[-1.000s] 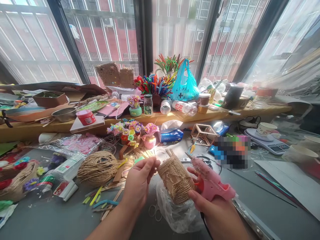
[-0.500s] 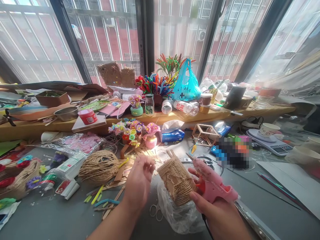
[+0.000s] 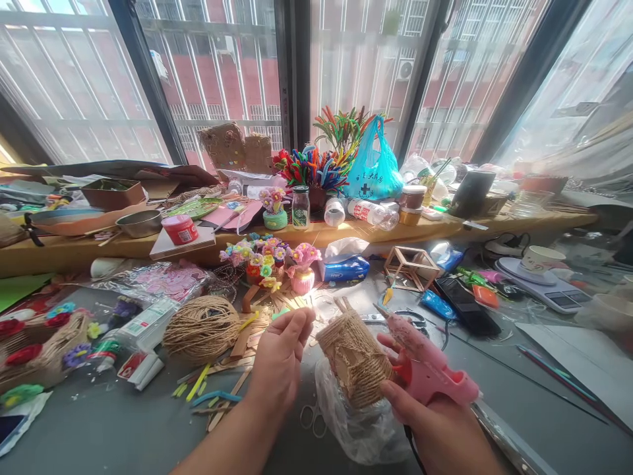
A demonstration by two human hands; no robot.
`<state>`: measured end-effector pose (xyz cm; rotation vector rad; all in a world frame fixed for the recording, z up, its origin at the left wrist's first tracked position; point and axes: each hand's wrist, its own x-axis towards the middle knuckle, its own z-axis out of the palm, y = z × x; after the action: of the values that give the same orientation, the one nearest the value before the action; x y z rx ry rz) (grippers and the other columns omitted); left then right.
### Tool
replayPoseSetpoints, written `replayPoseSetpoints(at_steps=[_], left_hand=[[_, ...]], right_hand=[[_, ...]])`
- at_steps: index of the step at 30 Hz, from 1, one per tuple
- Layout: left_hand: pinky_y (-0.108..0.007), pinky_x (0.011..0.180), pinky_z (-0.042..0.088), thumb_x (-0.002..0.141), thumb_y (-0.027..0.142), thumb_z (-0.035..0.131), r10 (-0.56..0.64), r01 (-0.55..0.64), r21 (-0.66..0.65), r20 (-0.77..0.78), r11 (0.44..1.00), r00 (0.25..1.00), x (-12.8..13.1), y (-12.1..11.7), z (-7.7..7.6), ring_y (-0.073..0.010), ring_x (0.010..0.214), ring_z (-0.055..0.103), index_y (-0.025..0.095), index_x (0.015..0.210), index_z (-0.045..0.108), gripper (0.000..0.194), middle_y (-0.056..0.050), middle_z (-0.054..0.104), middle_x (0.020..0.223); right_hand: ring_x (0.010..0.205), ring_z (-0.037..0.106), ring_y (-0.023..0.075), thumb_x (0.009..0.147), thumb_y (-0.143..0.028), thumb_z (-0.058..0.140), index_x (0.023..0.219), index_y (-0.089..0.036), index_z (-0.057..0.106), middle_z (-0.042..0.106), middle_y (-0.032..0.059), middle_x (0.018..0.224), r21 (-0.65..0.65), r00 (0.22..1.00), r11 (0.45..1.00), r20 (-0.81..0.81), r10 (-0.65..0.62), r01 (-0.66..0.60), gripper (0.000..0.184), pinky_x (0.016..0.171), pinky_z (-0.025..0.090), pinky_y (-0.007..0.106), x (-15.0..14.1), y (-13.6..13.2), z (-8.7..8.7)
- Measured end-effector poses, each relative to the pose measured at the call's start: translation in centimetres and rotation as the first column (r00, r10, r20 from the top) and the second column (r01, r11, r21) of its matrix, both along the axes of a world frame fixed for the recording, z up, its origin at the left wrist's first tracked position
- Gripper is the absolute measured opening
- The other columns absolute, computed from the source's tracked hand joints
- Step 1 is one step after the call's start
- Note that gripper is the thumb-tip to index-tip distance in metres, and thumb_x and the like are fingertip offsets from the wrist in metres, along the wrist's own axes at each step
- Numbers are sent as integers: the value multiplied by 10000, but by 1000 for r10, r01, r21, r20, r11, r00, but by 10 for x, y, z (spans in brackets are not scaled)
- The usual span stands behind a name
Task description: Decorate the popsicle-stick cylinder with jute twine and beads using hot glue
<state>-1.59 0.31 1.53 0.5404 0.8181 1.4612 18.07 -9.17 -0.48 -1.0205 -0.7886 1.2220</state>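
My right hand (image 3: 440,422) is wrapped round a pink hot glue gun (image 3: 428,363), its nozzle pointing up and left. The thumb of that hand also pins the edge of a small twine-wrapped box (image 3: 356,353), which is tilted in the air. Left of the box, my left hand (image 3: 279,353) is raised with thumb and fingertips pinched together; whatever they may hold is too small to make out. Below the box lies a crumpled clear plastic bag (image 3: 366,435), with small scissors (image 3: 313,420) beside it.
A ball of twine (image 3: 202,328) and wooden sticks (image 3: 232,392) lie left of my left hand. Pipe-cleaner flowers (image 3: 262,257), a tissue pack (image 3: 345,268) and a wooden frame (image 3: 412,267) stand behind. At right are a phone (image 3: 467,307) and a kitchen scale (image 3: 539,284).
My left fingers have closed from a loose curl into a pinch, nearer the box. The view has swung slightly left. My right hand keeps the glue gun and the box.
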Motion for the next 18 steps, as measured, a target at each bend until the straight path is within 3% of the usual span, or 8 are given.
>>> replayPoseSetpoints(at_steps=[4,6,8,10,11,15,18], left_hand=[[-232,809,528,621,527,999,46,-45,43,-6,998,999,-4,1,-1,-116,748,608,200,588,657,475,33,628,656],[-255,857,525,677,525,970,46,-43,69,-43,997,998,-4,0,0,-135,801,620,203,577,612,491,21,627,683],[-314,985,513,678,437,991,2,5,92,-78,996,997,-2,-3,2,-193,1045,673,227,829,746,357,-27,758,976],[-425,1106,471,748,414,950,-136,150,128,-113,980,984,0,-8,4,-276,1317,614,320,1197,743,503,-65,724,1351],[-447,1128,451,781,458,915,-168,187,135,-140,973,976,2,-11,6,-302,1355,594,321,1253,737,522,-89,713,1395],[-439,1106,457,774,435,855,-337,365,126,-202,922,920,4,-20,8,-360,1269,652,209,1199,810,484,-147,777,1265],[-428,1077,474,728,339,842,-388,415,127,-189,901,902,3,-21,9,-358,1217,678,213,1171,830,461,-125,802,1203]], right_hand=[[1400,630,360,797,-364,946,1532,-406,576,629,76,1582,9,1000,1000,-20,21,-20,824,1136,543,509,-1,0,4],[1397,637,350,801,-354,944,1518,-413,589,621,62,1593,14,999,999,-21,32,-32,802,1126,557,492,-1,-1,6],[1409,628,352,802,-352,943,1505,-412,604,614,56,1600,22,999,999,-21,38,-37,783,1116,567,490,-1,-1,8],[1403,632,363,793,-360,949,1485,-416,628,624,57,1590,17,999,999,-12,48,-47,765,1102,576,503,-2,-1,9],[1390,641,369,784,-371,954,1469,-418,647,633,61,1581,12,999,999,-2,45,-45,752,1096,578,509,-3,-2,10],[1334,672,388,753,-429,966,1429,-401,702,666,99,1535,21,997,999,74,27,-28,726,1088,573,525,-7,-3,11],[1294,692,389,760,-437,952,1445,-385,698,678,108,1515,35,986,999,162,24,-30,732,1071,580,530,-10,-5,11]])
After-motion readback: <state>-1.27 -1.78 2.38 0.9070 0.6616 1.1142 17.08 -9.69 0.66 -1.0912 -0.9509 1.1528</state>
